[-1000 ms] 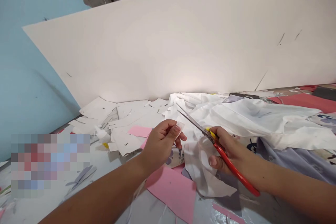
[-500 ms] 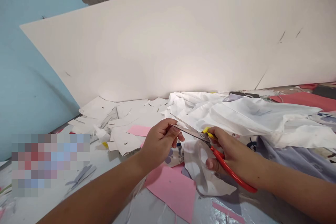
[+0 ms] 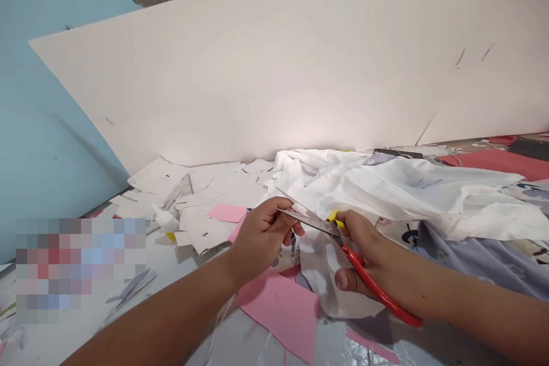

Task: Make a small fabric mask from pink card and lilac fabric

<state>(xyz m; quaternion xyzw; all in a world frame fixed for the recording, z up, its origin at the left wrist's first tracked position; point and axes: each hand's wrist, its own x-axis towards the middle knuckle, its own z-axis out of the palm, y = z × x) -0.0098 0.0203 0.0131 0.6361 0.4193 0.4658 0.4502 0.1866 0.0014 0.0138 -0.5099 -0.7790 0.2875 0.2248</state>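
Note:
My right hand (image 3: 381, 257) holds a pair of scissors (image 3: 364, 277) with red and yellow grips. The thumb lies apart from the red grip, and the fingers are around the yellow part. The blades are parted and point left and away from me, their tips by the fingers of my left hand (image 3: 266, 234). That hand is closed in a pinch beside the blades; whatever it holds is hidden by the fingers. Below the scissors hangs or lies a white cloth piece (image 3: 319, 274), and a pink piece (image 3: 281, 311) lies flat near my left wrist.
Crumpled white fabric (image 3: 364, 183) heaps up behind my hands, with lavender fabric (image 3: 472, 257) to the right. Cut white card pieces (image 3: 158, 174) and a small bottle with a yellow tip (image 3: 166, 220) lie left. A white panel (image 3: 257, 80) stands across the back.
The scissors' blades and grips have spread slightly wider, the red grip swinging down a little. My left hand stays nearly in place, still pinched.

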